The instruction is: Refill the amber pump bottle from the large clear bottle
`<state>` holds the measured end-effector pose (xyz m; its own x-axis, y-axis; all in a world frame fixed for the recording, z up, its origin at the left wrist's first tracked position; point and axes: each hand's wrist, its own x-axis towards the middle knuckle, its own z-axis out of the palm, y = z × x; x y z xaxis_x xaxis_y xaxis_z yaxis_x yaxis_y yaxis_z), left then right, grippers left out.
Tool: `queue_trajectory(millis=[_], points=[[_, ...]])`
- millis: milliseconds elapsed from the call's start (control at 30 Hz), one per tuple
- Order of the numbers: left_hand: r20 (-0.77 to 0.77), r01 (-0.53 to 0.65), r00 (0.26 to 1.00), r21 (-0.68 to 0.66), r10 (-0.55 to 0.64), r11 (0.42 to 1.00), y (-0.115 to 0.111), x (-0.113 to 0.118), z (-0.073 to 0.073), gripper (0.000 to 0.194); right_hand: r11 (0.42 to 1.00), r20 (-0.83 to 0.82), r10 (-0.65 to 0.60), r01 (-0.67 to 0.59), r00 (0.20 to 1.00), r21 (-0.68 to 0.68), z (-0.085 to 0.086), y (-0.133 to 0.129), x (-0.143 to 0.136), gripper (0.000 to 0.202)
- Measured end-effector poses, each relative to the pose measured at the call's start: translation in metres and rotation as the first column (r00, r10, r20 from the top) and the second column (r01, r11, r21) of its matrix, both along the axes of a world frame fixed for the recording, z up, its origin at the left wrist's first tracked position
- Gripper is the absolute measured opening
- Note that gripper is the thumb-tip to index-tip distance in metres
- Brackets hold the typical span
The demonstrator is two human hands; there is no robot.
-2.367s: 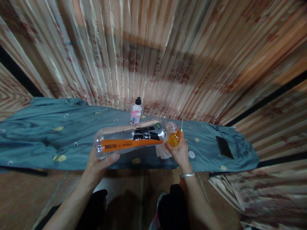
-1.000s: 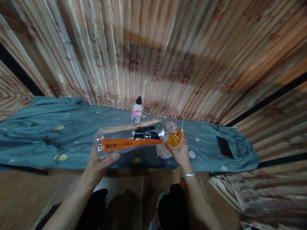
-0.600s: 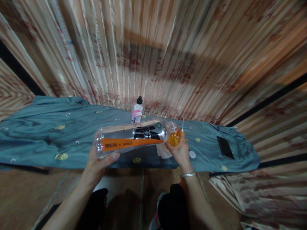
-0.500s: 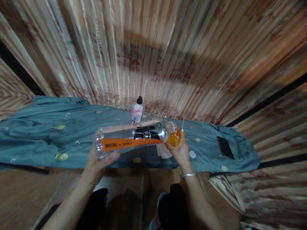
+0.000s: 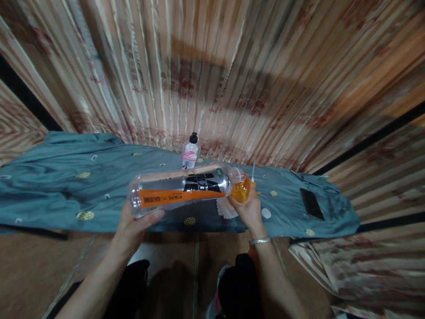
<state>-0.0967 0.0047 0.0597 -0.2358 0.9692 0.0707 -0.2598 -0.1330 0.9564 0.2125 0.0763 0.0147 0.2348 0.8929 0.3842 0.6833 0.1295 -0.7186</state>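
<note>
My left hand (image 5: 137, 226) is wrapped under the base of a large clear plastic bottle (image 5: 179, 187) with an orange, black and silver label. The bottle lies almost level, its neck pointing right. At the neck end, my right hand (image 5: 248, 209) grips a small clear container (image 5: 241, 189) that looks orange inside. The bottle's mouth overlaps the container; whether they touch, or liquid flows, I cannot tell. Behind the bottle stands a clear squeeze bottle (image 5: 190, 153) with a black cap and pink label. A white tissue (image 5: 227, 209) lies partly hidden beside my right hand.
A blue-green patterned cloth (image 5: 133, 159) covers the narrow table. On its right are a black phone (image 5: 312, 204) and a white round disc (image 5: 266, 213). A thin white stick (image 5: 253, 170) rises behind my right hand. Striped curtains (image 5: 212, 79) hang close behind the table.
The large bottle's base and my left hand have shifted very slightly left. My right hand and the small container stay in almost the same place.
</note>
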Motion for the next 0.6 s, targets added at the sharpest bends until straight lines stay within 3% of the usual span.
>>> queue_trajectory(millis=[200, 600], points=[[0.038, -0.016, 0.999, 0.054, 0.014, 0.998, 0.0016, 0.0031, 0.0049, 0.056, 1.0, -0.002, 0.011, -0.011, 1.0, 0.022, -0.0003, -0.0001, -0.0006, 0.083], [0.02, -0.022, 1.0, 0.039, 0.022, 0.999, 0.0014, 0.0032, 0.0056, 0.049, 0.999, 0.0, 0.013, -0.013, 1.0, 0.033, -0.0007, 0.0002, -0.001, 0.085]])
